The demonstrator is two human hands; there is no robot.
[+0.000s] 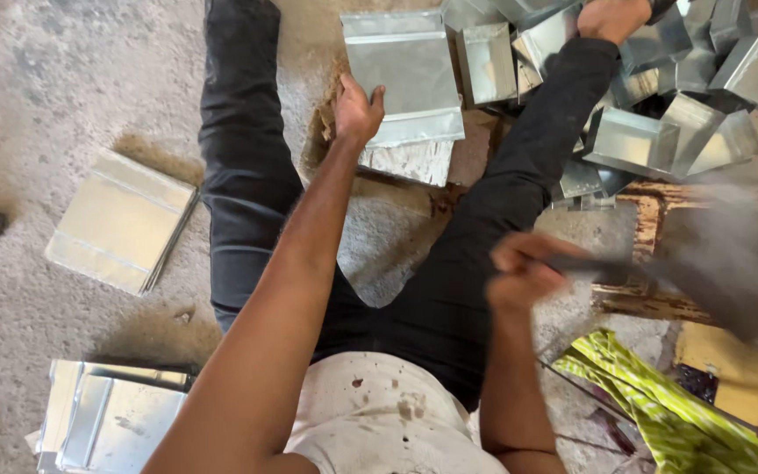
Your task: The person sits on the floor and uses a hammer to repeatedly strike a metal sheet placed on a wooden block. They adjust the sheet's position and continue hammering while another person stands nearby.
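Observation:
My left hand (357, 110) grips the left edge of a folded grey sheet-metal piece (405, 70) that lies on a block (410, 162) between my outstretched legs. My right hand (524, 268) is closed around the handle of a dark tool (704, 263), which is blurred by motion and reaches out to the right. I sit on the ground in black trousers, with my bare right foot (611, 17) up among the metal pieces.
A heap of folded metal boxes (660, 132) fills the top right. A stack of flat metal sheets (120, 219) lies on the concrete floor at left, and more sheets (111, 412) sit at bottom left. A green striped cloth (660, 412) and worn wooden beam (660, 303) are at right.

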